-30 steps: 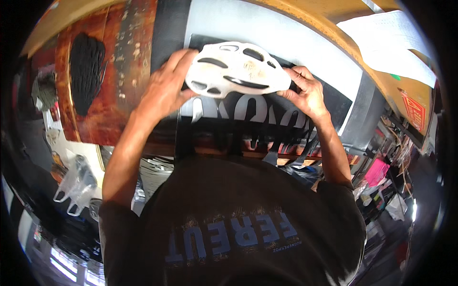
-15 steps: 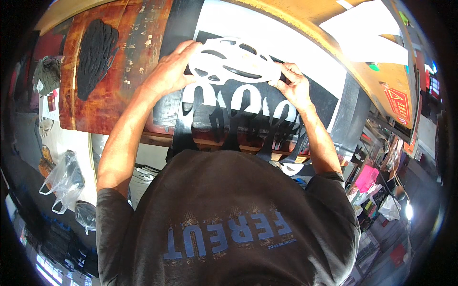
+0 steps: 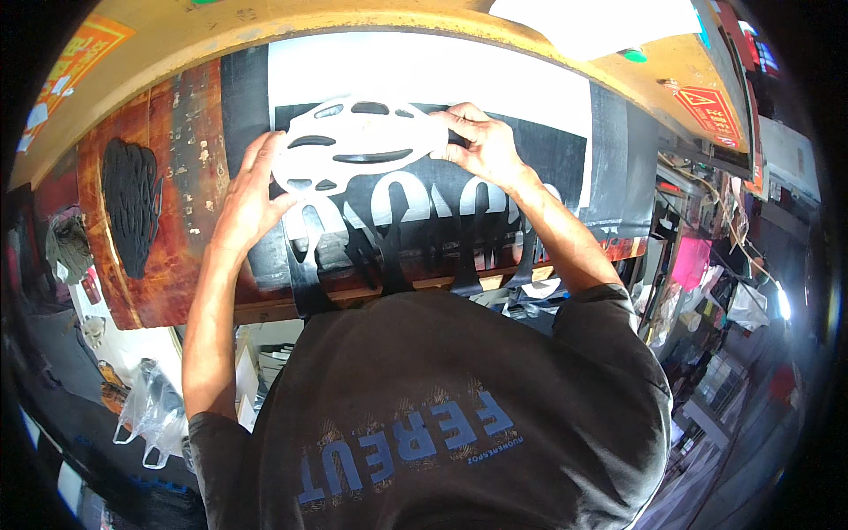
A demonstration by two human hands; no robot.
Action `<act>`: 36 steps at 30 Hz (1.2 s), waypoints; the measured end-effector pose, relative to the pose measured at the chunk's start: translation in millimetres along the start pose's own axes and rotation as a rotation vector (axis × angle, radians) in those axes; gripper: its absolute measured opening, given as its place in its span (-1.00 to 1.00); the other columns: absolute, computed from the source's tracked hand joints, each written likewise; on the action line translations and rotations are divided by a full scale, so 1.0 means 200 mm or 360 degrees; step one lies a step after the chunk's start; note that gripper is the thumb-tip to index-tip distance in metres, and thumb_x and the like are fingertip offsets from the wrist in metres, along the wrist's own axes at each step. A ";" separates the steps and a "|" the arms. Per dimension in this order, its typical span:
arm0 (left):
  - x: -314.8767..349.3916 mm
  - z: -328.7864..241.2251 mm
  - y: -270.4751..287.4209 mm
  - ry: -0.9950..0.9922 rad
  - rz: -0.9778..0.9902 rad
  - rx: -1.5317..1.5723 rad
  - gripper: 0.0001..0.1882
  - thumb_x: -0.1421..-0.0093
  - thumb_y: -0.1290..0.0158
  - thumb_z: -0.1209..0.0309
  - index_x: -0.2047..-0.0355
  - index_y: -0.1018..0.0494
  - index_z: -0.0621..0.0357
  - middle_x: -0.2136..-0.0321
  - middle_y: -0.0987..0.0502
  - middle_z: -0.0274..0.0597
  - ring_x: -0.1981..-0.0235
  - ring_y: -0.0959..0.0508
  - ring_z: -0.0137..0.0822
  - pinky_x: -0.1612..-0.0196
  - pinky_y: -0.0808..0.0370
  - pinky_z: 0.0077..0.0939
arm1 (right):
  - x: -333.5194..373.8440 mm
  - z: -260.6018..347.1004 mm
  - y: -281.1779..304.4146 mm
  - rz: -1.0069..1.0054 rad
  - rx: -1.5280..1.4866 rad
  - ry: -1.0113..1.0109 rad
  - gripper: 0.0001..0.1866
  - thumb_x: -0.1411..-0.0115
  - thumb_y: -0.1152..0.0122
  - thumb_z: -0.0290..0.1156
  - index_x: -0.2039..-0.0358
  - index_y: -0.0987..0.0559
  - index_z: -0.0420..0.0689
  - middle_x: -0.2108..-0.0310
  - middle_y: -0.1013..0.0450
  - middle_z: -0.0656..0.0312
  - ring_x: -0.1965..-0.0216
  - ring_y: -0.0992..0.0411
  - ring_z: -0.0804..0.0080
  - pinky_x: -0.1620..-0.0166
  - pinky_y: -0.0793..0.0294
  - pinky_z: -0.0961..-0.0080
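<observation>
Gripping the left end of a slotted white plate (image 3: 353, 132) with the left hand (image 3: 240, 201), with fingers curled at the edge and thumb toward the near side. Pinching the right end of the plate between thumb and fingers of the right hand (image 3: 486, 146). Held over the middle of the worktop (image 3: 190, 256), overlapping a black sheet (image 3: 552, 155); not clear whether touching it.

Note a white sheet (image 3: 442, 71) toward the far edge, and looped black strips (image 3: 393, 269) crossing the near edge. At the left end, note a flat bundle of black pieces (image 3: 131, 208), lying uncontained.

Beyond the near left corner, see a translucent plastic bag (image 3: 152, 415) with dark contents, too indistinct to identify. Beyond the right end, see a white bag (image 3: 749, 306) near a pink item (image 3: 691, 263); cannot make out any contents.
</observation>
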State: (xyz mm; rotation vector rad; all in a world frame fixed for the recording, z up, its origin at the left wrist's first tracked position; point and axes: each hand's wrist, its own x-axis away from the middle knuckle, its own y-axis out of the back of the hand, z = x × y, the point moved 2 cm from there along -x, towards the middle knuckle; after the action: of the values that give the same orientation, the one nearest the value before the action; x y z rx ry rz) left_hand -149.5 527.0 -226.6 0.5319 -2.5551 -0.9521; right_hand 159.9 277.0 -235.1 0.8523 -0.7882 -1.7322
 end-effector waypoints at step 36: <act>0.00 -0.07 0.06 0.0095 0.0182 -0.0149 0.04 0.00 -0.47 0.56 -0.47 -0.19 0.12 -0.43 -0.26 0.05 -0.36 -0.42 0.23 -0.33 -0.51 -0.04 | -0.07 0.02 0.09 0.0237 -0.0097 -0.0051 -0.37 0.06 -0.70 -0.26 -0.08 -0.71 -0.04 0.12 -0.58 0.26 0.20 -0.67 0.30 0.18 -0.74 0.44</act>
State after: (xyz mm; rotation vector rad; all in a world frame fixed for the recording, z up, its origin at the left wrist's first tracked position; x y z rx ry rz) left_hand -145.8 529.0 -208.8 0.3780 -2.4455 -0.9945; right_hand 169.2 285.3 -216.6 0.7087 -0.7955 -1.6333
